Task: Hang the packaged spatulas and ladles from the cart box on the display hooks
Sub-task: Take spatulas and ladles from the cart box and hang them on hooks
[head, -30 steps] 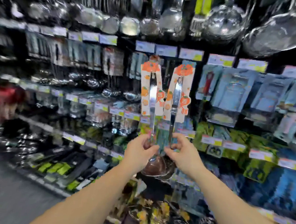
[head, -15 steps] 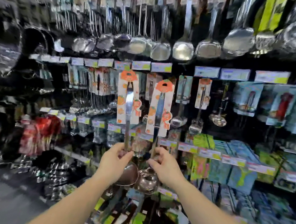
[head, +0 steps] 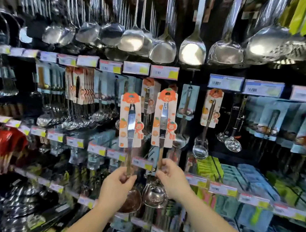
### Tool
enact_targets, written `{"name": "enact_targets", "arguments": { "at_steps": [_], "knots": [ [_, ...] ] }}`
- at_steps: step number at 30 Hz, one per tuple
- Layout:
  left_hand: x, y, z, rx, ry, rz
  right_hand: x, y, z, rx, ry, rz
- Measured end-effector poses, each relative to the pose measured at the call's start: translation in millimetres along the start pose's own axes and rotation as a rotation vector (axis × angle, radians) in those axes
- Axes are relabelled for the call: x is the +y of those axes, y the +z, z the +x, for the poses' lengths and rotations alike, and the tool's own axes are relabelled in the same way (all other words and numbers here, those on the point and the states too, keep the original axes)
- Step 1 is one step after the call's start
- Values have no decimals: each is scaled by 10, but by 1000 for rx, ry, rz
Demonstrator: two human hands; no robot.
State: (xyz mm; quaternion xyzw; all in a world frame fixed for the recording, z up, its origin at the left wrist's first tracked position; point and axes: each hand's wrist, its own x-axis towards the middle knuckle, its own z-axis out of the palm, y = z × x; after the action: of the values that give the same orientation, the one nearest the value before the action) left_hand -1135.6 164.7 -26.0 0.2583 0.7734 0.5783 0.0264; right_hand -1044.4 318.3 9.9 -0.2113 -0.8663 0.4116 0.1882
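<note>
Shelves of hanging kitchenware fill the wall ahead, with a row of price tags (head: 164, 72) under big steel spatulas (head: 192, 50) whose handles run out of view at the top. My left hand (head: 116, 184) pinches the handle of one carded ladle (head: 132, 121), and my right hand (head: 173, 175) pinches a second carded ladle (head: 164, 120); both stand upright, side by side but apart, in front of the display. Their bowls sit below my fingers, the left one partly hidden behind my hand. Lettering on the cards is too blurred to read, and the hooks behind them are covered.
</note>
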Motion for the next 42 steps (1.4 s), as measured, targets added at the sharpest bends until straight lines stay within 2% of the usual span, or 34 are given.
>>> {"name": "enact_targets", "arguments": {
  "at_steps": [7,14,20,24,32,37,39,42],
  "knots": [
    [-136,30,610,21,11,13,27,-45,841,41,-26,-39],
    [-350,8,1146,27,35,5,-17,55,1209,138,-90,61],
    [-461,-10,1456,-47,102,-16,9,181,1440,158,-85,38],
    [-524,-28,1627,-89,120,-7,10,257,1598,175,-38,110],
    [-590,11,1789,-165,157,-47,89,140,1982,201,88,83],
    [-503,121,1770,-209,202,-70,97,125,1785,359,143,5],
    [-431,205,1762,-236,220,-91,112,157,1648,307,85,91],
    [-314,345,1760,-232,292,-124,105,175,1419,-24,65,307]
  ]
}}
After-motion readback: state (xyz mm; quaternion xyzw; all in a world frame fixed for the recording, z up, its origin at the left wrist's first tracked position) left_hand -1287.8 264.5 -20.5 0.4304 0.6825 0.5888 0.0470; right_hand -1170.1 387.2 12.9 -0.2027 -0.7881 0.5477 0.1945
